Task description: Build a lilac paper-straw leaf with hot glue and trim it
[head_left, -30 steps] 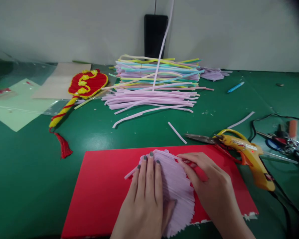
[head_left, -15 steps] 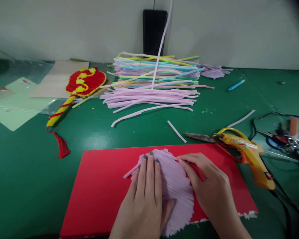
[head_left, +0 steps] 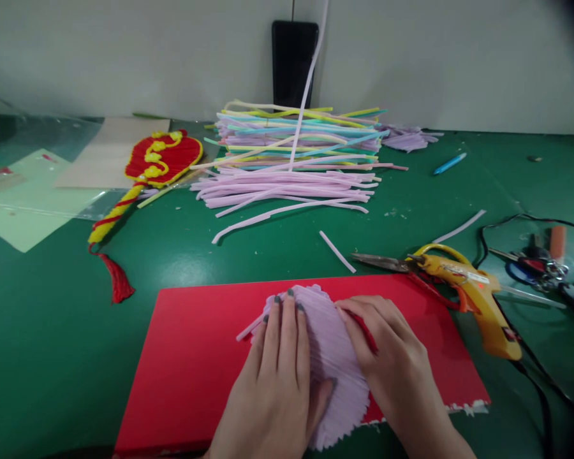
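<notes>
A rounded lilac panel of pipe cleaners laid side by side (head_left: 332,357) lies on a red board (head_left: 186,370). My left hand (head_left: 277,382) presses flat on the panel's left part, its fingers stretched out and its thumb apart. At the panel's upper right edge, my right hand (head_left: 387,357) has thumb and fingertips pinched together on the rim. Its other fingers are curled, and the exact contact is partly hidden. Two lilac pipe cleaner ends (head_left: 249,327) stick out to the left of the panel.
Behind the board lies a pile of pipe cleaners (head_left: 287,188), with a phone (head_left: 294,64) leaning on the wall. A yellow glue gun (head_left: 478,293), scissors (head_left: 380,261) and keys (head_left: 550,268) lie at right. A red and yellow fan (head_left: 162,159) lies at left.
My right hand has shifted slightly left and its fingers have curled further at the panel's edge. My left hand stays flat in place. The view has moved a little.
</notes>
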`<state>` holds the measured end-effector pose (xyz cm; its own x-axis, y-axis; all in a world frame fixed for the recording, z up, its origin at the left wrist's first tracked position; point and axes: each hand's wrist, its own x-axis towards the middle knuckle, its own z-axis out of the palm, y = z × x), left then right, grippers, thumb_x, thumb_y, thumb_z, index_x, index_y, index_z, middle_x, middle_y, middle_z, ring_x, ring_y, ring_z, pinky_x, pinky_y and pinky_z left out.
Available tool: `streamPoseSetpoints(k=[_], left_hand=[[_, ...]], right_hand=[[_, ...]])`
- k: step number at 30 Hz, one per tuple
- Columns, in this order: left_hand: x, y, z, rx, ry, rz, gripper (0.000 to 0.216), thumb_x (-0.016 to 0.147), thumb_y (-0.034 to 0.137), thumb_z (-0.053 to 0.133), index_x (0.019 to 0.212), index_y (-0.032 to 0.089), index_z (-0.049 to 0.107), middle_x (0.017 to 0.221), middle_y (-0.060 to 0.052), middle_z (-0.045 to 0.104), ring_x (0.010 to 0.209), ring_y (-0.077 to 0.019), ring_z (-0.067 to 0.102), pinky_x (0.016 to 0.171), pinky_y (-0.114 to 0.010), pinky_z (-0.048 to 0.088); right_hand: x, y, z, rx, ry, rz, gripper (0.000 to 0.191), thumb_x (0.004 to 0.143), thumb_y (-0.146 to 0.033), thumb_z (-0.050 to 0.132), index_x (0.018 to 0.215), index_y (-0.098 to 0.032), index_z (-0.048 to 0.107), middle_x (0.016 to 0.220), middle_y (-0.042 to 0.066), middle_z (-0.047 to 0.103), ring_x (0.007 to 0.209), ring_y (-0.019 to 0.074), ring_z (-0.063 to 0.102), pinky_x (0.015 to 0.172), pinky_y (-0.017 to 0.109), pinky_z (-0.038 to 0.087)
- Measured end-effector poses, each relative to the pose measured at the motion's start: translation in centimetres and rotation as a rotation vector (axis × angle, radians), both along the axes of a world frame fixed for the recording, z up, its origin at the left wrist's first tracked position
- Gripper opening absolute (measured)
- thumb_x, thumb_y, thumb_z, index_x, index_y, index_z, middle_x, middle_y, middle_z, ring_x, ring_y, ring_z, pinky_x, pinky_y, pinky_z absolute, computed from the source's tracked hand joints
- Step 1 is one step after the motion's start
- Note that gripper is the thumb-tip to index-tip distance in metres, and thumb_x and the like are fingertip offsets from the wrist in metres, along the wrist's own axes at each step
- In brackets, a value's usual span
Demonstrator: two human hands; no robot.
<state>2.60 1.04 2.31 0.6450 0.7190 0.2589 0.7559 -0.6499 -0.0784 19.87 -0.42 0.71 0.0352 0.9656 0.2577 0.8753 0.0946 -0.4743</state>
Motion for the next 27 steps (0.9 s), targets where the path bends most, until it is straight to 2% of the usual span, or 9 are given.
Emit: streamPoseSetpoints(k=[13,19,27], left_hand=[[-0.35,-0.26,-0.29,0.014,0.053,-0.014,0.058,0.091,0.039,0.035,0.128,-0.004,0.047,0.133,-0.024,0.05,0.119,-0.0357,0.051,0.093,-0.042,0.04],[-0.19,-0.02,-0.27,-0.033,0.057,-0.011,0.058,0.091,0.041,0.035,0.129,-0.001,0.047,0.135,-0.021,0.049,0.121,-0.0369,0.048,0.092,-0.043,0.038],[-0.1,0.06,-0.22,-0.023,0.034,-0.023,0.056,0.089,0.039,0.036,0.126,-0.002,0.049,0.132,-0.022,0.052,0.117,-0.0377,0.051,0.092,-0.044,0.037]], right_hand=[[0.07,0.09,-0.45,0.077,-0.023,0.022,0.021,0.088,-0.016,0.045,0.1,-0.024,0.061,0.094,0.005,0.067,0.088,0.0199,0.063,0.085,0.039,0.05],[0.12,0.05,-0.5,0.063,-0.027,0.029,0.023,0.087,-0.015,0.046,0.101,-0.024,0.061,0.096,0.005,0.066,0.09,0.0204,0.063,0.086,0.04,0.05],[0.07,0.07,-0.39,0.065,-0.023,0.032,0.024,0.086,-0.013,0.046,0.101,-0.025,0.06,0.096,0.005,0.066,0.088,0.0207,0.063,0.085,0.041,0.05]])
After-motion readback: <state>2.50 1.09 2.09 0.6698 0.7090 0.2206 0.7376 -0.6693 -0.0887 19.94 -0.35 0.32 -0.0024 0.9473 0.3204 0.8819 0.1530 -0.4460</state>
